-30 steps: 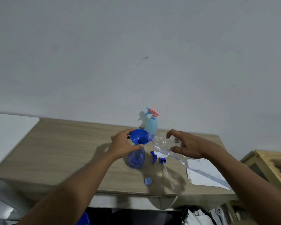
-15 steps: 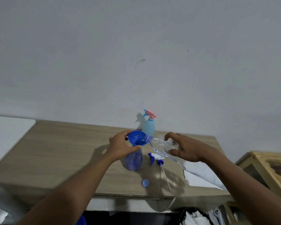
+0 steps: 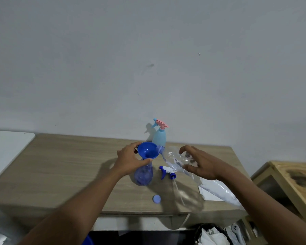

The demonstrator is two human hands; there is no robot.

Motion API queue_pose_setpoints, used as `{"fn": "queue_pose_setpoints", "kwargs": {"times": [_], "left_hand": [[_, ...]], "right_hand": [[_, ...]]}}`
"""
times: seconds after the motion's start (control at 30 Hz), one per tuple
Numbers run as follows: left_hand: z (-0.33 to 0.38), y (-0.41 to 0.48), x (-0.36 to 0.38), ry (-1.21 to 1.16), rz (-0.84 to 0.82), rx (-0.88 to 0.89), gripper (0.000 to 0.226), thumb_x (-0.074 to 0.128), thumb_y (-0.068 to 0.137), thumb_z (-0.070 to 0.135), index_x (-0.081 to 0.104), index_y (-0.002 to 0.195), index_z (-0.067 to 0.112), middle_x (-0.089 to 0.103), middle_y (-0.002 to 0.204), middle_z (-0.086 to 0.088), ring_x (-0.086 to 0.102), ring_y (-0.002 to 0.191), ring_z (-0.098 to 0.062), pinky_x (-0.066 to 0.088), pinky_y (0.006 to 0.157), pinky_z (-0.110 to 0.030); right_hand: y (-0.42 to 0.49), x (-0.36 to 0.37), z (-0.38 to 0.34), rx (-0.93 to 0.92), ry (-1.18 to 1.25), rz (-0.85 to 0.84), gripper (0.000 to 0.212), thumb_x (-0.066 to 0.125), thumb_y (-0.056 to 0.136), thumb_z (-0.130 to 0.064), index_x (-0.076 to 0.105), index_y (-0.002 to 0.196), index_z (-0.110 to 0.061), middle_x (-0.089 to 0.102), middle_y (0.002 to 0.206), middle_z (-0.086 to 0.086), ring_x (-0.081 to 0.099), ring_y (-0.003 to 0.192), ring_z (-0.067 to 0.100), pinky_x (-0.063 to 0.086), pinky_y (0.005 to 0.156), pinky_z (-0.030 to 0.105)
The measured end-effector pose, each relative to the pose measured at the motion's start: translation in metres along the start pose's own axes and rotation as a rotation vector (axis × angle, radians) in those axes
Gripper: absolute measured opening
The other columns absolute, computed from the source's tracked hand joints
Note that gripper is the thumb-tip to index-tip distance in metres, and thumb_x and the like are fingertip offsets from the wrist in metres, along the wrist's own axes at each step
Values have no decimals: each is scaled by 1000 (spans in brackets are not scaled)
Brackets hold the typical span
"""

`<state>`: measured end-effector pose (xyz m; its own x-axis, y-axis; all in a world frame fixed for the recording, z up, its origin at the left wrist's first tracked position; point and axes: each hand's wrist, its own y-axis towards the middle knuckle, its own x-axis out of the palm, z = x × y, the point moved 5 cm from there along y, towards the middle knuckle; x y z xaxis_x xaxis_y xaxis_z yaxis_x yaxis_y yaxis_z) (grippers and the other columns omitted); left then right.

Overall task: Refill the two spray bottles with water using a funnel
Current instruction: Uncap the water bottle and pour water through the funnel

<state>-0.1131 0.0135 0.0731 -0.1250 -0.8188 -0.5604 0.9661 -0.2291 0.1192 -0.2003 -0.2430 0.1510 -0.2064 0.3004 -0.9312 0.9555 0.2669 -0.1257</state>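
Head view. Step in hand, by my reading: pouring water into the first of the two bottles.

- Left hand [image 3: 129, 160] grasps the funnel [image 3: 147, 152], thumb curled under the bowl and fingers behind the rim, steadying it. The funnel sits in the neck of the blue spray bottle [image 3: 143, 175], which stands upright mid-bench.
- Right hand [image 3: 201, 165] grasps the water bottle [image 3: 175, 159], fingers curled over, thumb beneath. The bottle is tipped nearly flat, mouth at the funnel's right rim. Whether water is flowing, cannot tell.
- Pale spray bottle [image 3: 159, 138] stands at the back by the wall, pink trigger screwed on; it looks not yet dealt with.
- Trigger head [image 3: 167, 171] lies just right of the blue bottle; a round cap [image 3: 156, 199] lies near the front edge.

Next move likely calls for a slow tilt, mouth kept over the bowl, and the funnel held plumb.

Materials: funnel is glossy, opaque blue plastic, a wide cone. Blue bottle is translucent and bulbous. Water bottle is thin, clear, crinkled plastic, probably soft under grip. Bench [image 3: 60, 165] is matte, pale wood-grain.
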Motion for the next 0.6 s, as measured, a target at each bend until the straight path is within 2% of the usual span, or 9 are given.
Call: {"fn": "queue_pose_setpoints", "kwargs": {"times": [0.1, 0.17, 0.23, 0.33, 0.47, 0.6], "left_hand": [[-1, 1, 0, 5, 1, 5, 52, 80, 48, 63, 52, 92, 65, 68, 94, 30, 64, 91, 0, 51, 95, -46], [0, -1, 0, 10, 4, 5, 52, 83, 49, 60, 51, 89, 68, 66, 92, 33, 62, 90, 2, 50, 96, -45], [0, -2, 0, 16, -4, -7, 54, 88, 53, 52, 50, 88, 65, 63, 91, 33, 61, 89, 3, 50, 98, -44], [-3, -2, 1, 18, -10, -22, 55, 89, 54, 52, 52, 95, 56, 61, 94, 33, 60, 90, 3, 50, 98, -43], [-7, -3, 3, 5, -10, -34, 64, 90, 56, 50, 53, 108, 48, 61, 98, 31, 60, 93, 0, 52, 98, -43], [-10, -3, 3, -1, -21, -73, 76, 80, 45, 67, 54, 113, 46, 63, 102, 27, 61, 94, 1, 49, 100, -44]], "right_hand": [[-5, 3, 8, -17, 59, 100, 40, 58, 93, -47, 38, 126, -38, 52, 119, -13, 49, 108, 2, 47, 89, 31], [-8, 4, 17, -8, 139, 197, 42, 62, 91, -44, 37, 124, -39, 53, 117, -12, 48, 109, 2, 45, 90, 30], [-13, 4, 29, 19, 234, 322, 45, 67, 89, -38, 36, 122, -37, 54, 116, -8, 51, 108, 9, 45, 89, 30], [-21, 7, 48, 89, 336, 499, 49, 71, 88, -28, 34, 120, -31, 50, 119, -3, 54, 106, 17, 46, 89, 30], [-29, 21, 66, 206, 427, 647, 53, 74, 86, -23, 32, 116, -32, 50, 121, -1, 54, 107, 19, 48, 85, 30], [-36, 32, 75, 265, 527, 734, 49, 74, 86, -15, 35, 115, -23, 50, 116, 0, 56, 107, 19, 53, 86, 32]]}}
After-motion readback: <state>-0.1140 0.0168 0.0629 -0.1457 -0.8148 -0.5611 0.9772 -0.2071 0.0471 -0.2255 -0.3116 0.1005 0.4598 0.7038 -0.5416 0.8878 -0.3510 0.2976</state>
